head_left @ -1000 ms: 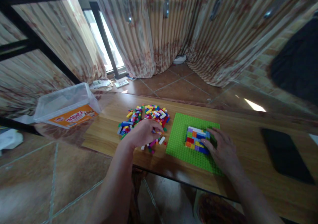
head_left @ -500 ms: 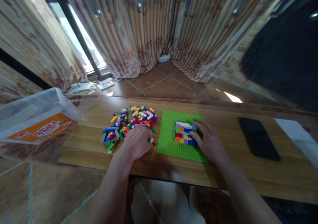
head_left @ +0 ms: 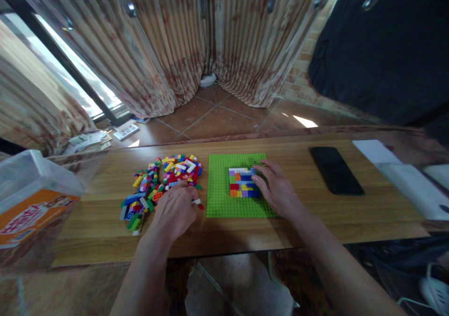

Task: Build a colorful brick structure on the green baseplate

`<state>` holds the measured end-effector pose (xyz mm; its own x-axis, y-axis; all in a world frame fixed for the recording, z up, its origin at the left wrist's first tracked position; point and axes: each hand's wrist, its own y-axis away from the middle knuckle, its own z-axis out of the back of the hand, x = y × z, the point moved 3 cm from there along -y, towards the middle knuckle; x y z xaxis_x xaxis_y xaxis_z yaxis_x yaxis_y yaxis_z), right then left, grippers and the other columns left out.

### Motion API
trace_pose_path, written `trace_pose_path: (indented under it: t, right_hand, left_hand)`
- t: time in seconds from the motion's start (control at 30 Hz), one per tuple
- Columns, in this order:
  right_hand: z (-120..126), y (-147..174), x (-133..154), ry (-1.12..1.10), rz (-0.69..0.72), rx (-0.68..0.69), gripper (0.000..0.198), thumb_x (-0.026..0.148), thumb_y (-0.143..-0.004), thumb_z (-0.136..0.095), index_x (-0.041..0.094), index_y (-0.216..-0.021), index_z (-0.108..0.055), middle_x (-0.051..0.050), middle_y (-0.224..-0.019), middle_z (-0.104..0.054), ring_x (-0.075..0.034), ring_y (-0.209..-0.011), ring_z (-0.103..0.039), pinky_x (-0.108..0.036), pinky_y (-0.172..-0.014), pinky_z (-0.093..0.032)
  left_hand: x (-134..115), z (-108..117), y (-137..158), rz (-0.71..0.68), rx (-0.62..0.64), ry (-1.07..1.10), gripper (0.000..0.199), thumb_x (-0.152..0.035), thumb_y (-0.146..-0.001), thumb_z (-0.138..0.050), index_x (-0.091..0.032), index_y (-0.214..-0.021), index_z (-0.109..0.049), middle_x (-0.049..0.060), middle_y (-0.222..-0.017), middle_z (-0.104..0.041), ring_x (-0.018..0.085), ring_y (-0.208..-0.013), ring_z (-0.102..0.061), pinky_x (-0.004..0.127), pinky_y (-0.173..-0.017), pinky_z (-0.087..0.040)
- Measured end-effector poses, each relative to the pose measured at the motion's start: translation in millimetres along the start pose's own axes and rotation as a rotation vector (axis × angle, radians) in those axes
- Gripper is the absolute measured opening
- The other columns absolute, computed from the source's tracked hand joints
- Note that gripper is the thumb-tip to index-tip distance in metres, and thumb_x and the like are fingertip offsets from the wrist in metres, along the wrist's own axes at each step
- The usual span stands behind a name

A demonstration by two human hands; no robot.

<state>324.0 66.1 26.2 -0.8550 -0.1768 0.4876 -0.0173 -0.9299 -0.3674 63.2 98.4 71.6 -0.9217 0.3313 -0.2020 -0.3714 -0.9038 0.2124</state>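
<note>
My left hand [head_left: 177,208] is over the near right side of a heap of loose toy bricks [head_left: 178,168], fingers bent down and closed. Its fingertips are mostly hidden, so what they hold cannot be made out. A small white brick and a red brick [head_left: 201,206] lie right beside its fingers. On the green baseplate [head_left: 217,199] stands a low rectangular block of multicoloured bricks [head_left: 242,185], with rows of white, orange, blue, red and yellow. My right hand [head_left: 277,187] reaches over the block's right edge, thumb and fingers apart, and covers part of that side.
A black phone [head_left: 336,171] lies on the wooden table [head_left: 298,152] to the right, with white paper [head_left: 393,175] beyond it. At the left stands a clear plastic box [head_left: 28,180] with an orange label. Curtains [head_left: 168,63] hang behind the table.
The view has turned to the right, so everything sits further left in the picture. My left hand stays at the heap and my right hand at the block, with little change.
</note>
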Motion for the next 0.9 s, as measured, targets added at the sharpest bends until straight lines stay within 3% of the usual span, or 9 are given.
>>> trace_pose_path:
  t: [0.17, 0.33, 0.43, 0.6, 0.77, 0.9]
  right_hand:
    - [7, -1, 2, -0.045, -0.020, -0.053, 0.039, 0.044, -0.097, -0.042, 0.016, -0.112, -0.065, -0.018, -0.126, -0.058, -0.030, -0.121, -0.055, -0.051, -0.103, -0.046]
    - [15, -1, 17, -0.182, -0.011, -0.176, 0.025, 0.035, -0.096, -0.047, 0.023, -0.104, -0.067, -0.011, -0.105, -0.067, -0.026, -0.102, -0.064, -0.047, -0.092, -0.052]
    - [12, 3, 34, -0.284, 0.023, -0.126, 0.019, 0.029, -0.094, -0.052, 0.024, -0.103, -0.067, -0.007, -0.099, -0.070, -0.023, -0.095, -0.066, -0.041, -0.086, -0.054]
    - [8, 11, 58, -0.381, 0.075, 0.022, 0.024, 0.028, -0.089, -0.062, 0.024, -0.113, -0.064, -0.006, -0.107, -0.070, -0.021, -0.101, -0.065, -0.039, -0.088, -0.052]
    - [9, 12, 62, -0.369, 0.091, 0.069, 0.031, 0.032, -0.086, -0.066, 0.025, -0.117, -0.063, -0.007, -0.109, -0.069, -0.022, -0.103, -0.063, -0.040, -0.089, -0.051]
    - [10, 10, 57, -0.375, 0.098, 0.036, 0.027, 0.034, -0.087, -0.066, 0.026, -0.113, -0.065, -0.006, -0.107, -0.069, -0.022, -0.103, -0.064, -0.040, -0.089, -0.051]
  left_hand:
    - [2, 0, 0, -0.069, -0.040, 0.067, 0.015, -0.019, -0.083, -0.052, -0.020, -0.083, -0.067, 0.008, -0.098, -0.065, 0.024, -0.092, -0.062, 0.036, -0.081, -0.046]
    - [-17, 2, -4, -0.229, -0.137, 0.468, 0.014, -0.028, -0.090, -0.049, -0.019, -0.086, -0.060, 0.003, -0.085, -0.063, 0.018, -0.080, -0.061, 0.031, -0.072, -0.046]
    - [-34, -7, -9, -0.182, -0.065, 0.875, 0.015, -0.032, -0.088, -0.054, -0.019, -0.089, -0.060, 0.001, -0.078, -0.063, 0.014, -0.069, -0.061, 0.026, -0.063, -0.046]
    - [-52, -24, -15, 0.088, 0.047, 1.410, 0.030, -0.031, -0.080, -0.063, -0.015, -0.105, -0.062, 0.002, -0.080, -0.070, 0.013, -0.066, -0.066, 0.024, -0.062, -0.051]
    - [-61, -29, -16, 0.126, 0.119, 1.611, 0.037, -0.033, -0.073, -0.072, -0.014, -0.103, -0.065, 0.005, -0.082, -0.073, 0.017, -0.075, -0.069, 0.029, -0.071, -0.053]
    - [-67, -32, -17, 0.087, 0.163, 1.615, 0.038, -0.034, -0.071, -0.074, -0.014, -0.103, -0.067, 0.005, -0.084, -0.073, 0.015, -0.074, -0.068, 0.026, -0.070, -0.052]
